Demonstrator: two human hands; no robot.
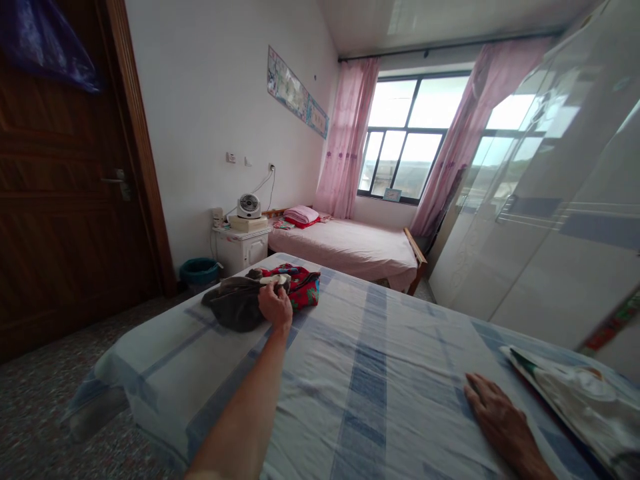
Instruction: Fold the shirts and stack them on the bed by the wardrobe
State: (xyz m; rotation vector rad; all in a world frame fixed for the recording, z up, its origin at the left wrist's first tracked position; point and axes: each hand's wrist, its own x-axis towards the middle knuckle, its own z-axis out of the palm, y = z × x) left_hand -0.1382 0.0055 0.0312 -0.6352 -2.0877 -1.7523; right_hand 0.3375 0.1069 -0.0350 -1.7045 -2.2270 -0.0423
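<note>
My left hand (276, 305) reaches out to a small heap of clothes on the bed. Its fingers are closed on a cream-coloured bit of cloth (273, 280) at the top of that heap. To the left of the hand is a dark grey-brown garment (235, 310), and to its right a red patterned cloth (305, 290). Resting on the blue-and-white checked bedsheet (330, 373), my right hand (500, 417) lies palm down, fingers stretched out, with nothing in it. A pale item with a dark edge (575, 393), of a kind I cannot make out, lies just right of it.
Beyond this bed stands another with a pink sheet (345, 243) and folded bedding (301, 215). A white nightstand (245, 250) carries a small fan (249, 207). A teal bin (199, 270) is on the floor. A glossy wardrobe (530, 247) lines the right; a wooden door (55, 220), the left.
</note>
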